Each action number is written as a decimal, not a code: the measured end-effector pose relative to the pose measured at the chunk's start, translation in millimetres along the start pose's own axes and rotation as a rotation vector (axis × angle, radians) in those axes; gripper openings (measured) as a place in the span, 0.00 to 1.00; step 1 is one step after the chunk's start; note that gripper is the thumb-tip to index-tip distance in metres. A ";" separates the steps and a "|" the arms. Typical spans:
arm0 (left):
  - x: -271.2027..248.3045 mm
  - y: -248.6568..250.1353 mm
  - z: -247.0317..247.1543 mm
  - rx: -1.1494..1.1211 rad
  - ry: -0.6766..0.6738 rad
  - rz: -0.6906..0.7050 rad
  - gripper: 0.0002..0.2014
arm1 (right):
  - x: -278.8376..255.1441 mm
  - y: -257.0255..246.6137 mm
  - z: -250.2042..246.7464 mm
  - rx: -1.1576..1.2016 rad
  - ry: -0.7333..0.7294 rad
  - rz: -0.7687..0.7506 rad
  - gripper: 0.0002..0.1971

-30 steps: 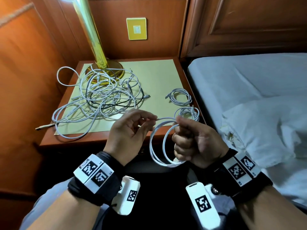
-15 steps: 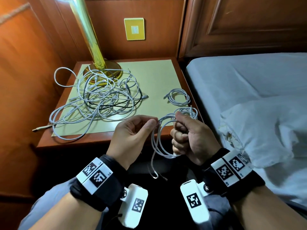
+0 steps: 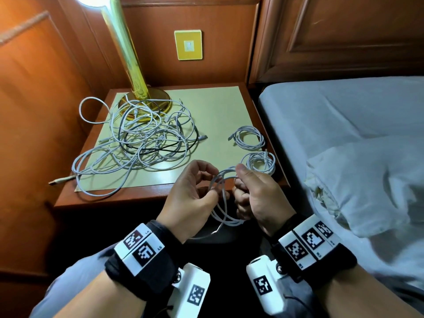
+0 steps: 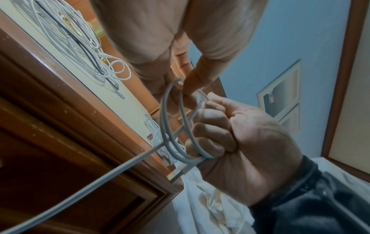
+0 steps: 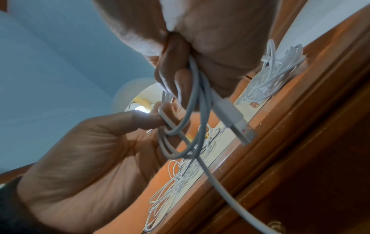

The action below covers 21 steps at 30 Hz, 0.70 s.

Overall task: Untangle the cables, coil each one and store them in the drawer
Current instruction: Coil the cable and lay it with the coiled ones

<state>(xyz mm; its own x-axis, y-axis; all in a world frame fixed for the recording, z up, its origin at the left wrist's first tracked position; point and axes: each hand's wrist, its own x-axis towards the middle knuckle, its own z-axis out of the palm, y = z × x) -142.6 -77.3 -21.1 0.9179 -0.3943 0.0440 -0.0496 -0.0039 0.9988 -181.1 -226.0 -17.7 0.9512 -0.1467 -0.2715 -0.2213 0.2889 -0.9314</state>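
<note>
Between my hands hangs a white cable coil (image 3: 223,203), just in front of the nightstand (image 3: 160,191). My right hand (image 3: 239,180) grips its top loops in curled fingers, and the cable's USB plug (image 5: 238,125) sticks out below that fist. My left hand (image 3: 213,183) pinches the loops with thumb and fingertips (image 5: 158,118). A loose tail (image 3: 215,232) dangles below the coil. A tangle of white and black cables (image 3: 137,143) lies on the nightstand's left half. Two coiled white cables (image 3: 249,137) (image 3: 261,161) lie at its right edge.
A brass lamp (image 3: 133,72) stands at the nightstand's back left, its base under the tangle. The drawer front with its knob (image 5: 276,226) is closed below the top. A bed with a white pillow (image 3: 367,180) lies close on the right. Wood panelling rises on the left.
The wide loop between my hands has drawn into a tighter coil. My left hand has come nearer the right, and a loose tail now hangs below the coil.
</note>
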 end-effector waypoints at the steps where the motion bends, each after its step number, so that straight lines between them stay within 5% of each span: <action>1: -0.6 -0.3 1.3 0.020 0.001 0.009 0.12 | 0.4 1.6 0.1 -0.020 0.003 -0.005 0.25; 21: -2.1 3.0 1.7 0.187 -0.167 -0.055 0.10 | 1.5 -2.7 -5.9 -0.075 0.127 -0.019 0.23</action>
<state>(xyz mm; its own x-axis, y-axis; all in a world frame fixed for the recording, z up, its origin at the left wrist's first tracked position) -145.3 -78.1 -18.3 0.8442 -0.5352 -0.0301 -0.0879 -0.1936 0.9771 -180.4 -232.5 -17.1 0.9216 -0.2712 -0.2779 -0.2236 0.2143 -0.9508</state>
